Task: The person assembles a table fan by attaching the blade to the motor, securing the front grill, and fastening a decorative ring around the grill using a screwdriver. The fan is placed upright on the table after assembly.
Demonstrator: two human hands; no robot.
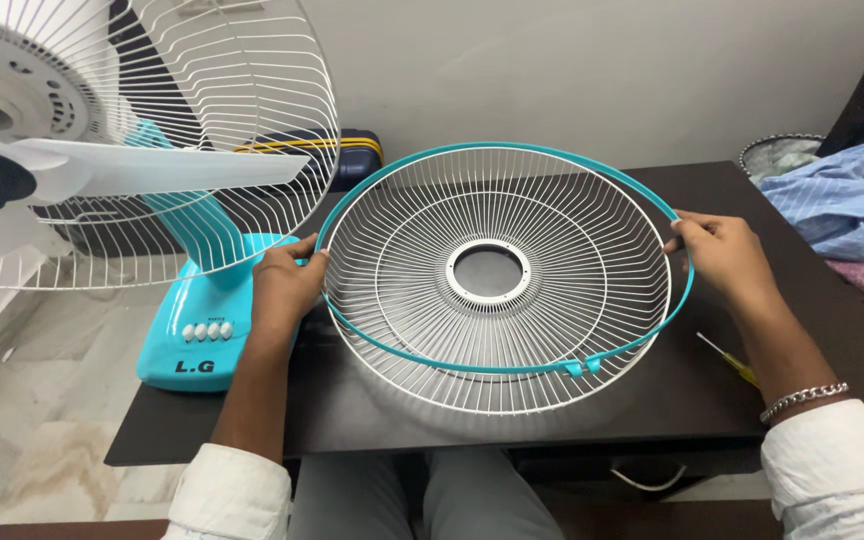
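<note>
Far left: white fan [72,160] with rear cage on a turquoise base [197,325], crowding the desk [372,420] edge. Far right: heaped clothes [842,200]; near right: yellow-handled screwdriver [730,362]. Centre of desk: round white wire fan guard [497,275], turquoise rim, open hub, tilted up. Left hand [287,285] and right hand [717,250] closed on opposite rim edges.

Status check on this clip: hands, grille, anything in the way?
Left hand and right hand grip fan grille at opposite rim edges. Grille over dark table. Screwdriver near right wrist.
</note>
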